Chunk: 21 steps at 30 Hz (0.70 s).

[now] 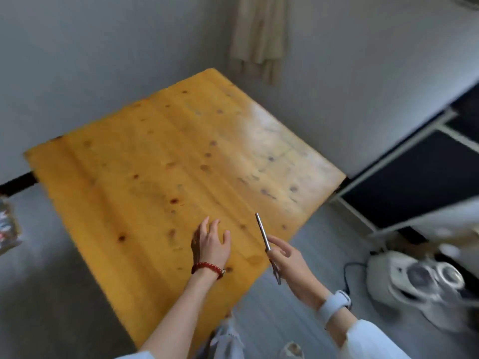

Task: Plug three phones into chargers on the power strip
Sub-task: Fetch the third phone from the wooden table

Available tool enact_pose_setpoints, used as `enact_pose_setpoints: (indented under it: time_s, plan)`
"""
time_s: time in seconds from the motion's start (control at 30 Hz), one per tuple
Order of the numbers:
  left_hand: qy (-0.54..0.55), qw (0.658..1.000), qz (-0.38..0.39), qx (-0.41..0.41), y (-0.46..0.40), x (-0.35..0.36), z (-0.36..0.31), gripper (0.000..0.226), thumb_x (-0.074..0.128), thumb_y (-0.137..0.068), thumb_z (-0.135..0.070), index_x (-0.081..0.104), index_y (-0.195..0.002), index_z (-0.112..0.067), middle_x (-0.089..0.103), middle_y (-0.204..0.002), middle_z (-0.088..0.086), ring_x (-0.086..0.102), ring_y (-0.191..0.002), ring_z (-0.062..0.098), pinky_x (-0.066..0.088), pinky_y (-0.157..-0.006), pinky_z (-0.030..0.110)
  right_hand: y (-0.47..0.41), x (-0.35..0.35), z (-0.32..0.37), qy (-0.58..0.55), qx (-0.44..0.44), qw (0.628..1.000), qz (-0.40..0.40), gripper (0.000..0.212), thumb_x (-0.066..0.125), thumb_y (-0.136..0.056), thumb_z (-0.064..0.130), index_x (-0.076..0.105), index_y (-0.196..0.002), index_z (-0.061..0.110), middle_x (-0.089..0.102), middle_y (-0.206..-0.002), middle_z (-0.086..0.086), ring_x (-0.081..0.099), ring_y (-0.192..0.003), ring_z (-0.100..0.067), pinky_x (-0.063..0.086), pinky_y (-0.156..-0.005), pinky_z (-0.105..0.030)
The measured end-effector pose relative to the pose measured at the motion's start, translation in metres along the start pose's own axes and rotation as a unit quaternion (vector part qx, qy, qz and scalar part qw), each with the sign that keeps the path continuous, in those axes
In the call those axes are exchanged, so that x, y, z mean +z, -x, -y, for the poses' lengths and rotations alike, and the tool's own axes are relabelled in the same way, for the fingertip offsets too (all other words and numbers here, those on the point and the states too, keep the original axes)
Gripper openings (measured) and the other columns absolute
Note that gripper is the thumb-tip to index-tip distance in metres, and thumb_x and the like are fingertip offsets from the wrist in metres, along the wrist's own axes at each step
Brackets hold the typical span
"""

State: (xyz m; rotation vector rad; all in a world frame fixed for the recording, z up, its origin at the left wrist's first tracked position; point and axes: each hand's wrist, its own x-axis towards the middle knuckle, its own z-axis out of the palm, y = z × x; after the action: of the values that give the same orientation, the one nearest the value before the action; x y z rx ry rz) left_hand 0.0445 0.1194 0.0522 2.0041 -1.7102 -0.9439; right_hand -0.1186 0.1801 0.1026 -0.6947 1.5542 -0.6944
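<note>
Soft daylight falls from the right, leaving a pale glare on the far right corner of the table (280, 141). Everything looks smeared by motion blur, and the edges bend.

You've got one view only, worn on your head, looking forward and steeply down across the wooden table (166, 161) toward the grey wall behind it. It sits close: both forearms reach in from the bottom edge, the frame tilts, and the wide lens bends its edges.
</note>
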Motion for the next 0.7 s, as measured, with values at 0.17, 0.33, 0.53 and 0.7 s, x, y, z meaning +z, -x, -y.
enact_pose_setpoints:
  time_s: [0.17, 0.33, 0.53, 0.7]
  plan:
    - [0.004, 0.978, 0.07, 0.198, 0.057, 0.076, -0.115, 0.032, 0.051, -0.086, -0.016, 0.053, -0.117, -0.007, 0.045, -0.131, 0.015, 0.043, -0.123, 0.029, 0.034, -0.106, 0.04, 0.089, -0.109, -0.046, -0.294, -0.003, 0.954, -0.052, 0.052, 0.05, -0.066, 0.014, 0.051, -0.118, 0.011, 0.059, -0.09, -0.012, 0.052, -0.072, -0.02, 0.045, -0.06, -0.03]
    - [0.013, 0.927, 0.139, 0.348, 0.156, 0.172, -0.224, 0.03, 0.055, -0.084, -0.007, 0.055, -0.112, 0.001, 0.051, -0.12, 0.021, 0.047, -0.117, 0.031, 0.033, -0.102, 0.032, 0.198, -0.217, -0.115, -0.51, -0.114, 0.849, -0.077, 0.061, 0.053, -0.058, 0.016, 0.056, -0.118, 0.006, 0.066, -0.102, -0.018, 0.064, -0.088, -0.032, 0.055, -0.078, -0.045]
    - [-0.001, 0.841, 0.273, 0.467, 0.327, 0.3, -0.307, 0.03, 0.053, -0.085, -0.009, 0.053, -0.115, -0.002, 0.048, -0.124, 0.016, 0.047, -0.117, 0.025, 0.029, -0.094, 0.017, 0.315, -0.325, -0.23, -0.437, -0.129, 0.824, -0.336, 0.014, 0.046, -0.092, 0.006, 0.054, -0.101, 0.011, 0.065, -0.092, -0.012, 0.068, -0.065, -0.018, 0.058, -0.057, -0.031]
    - [-0.044, 0.757, 0.379, 0.531, 0.465, 0.393, -0.348, 0.031, 0.054, -0.085, -0.01, 0.053, -0.115, -0.004, 0.049, -0.123, 0.016, 0.048, -0.115, 0.026, 0.035, -0.097, 0.027, 0.407, -0.384, -0.358, -0.13, 0.057, 0.799, -0.585, 0.038, 0.042, -0.092, 0.006, 0.044, -0.129, 0.013, 0.056, -0.116, -0.013, 0.058, -0.103, -0.028, 0.041, -0.088, -0.029]
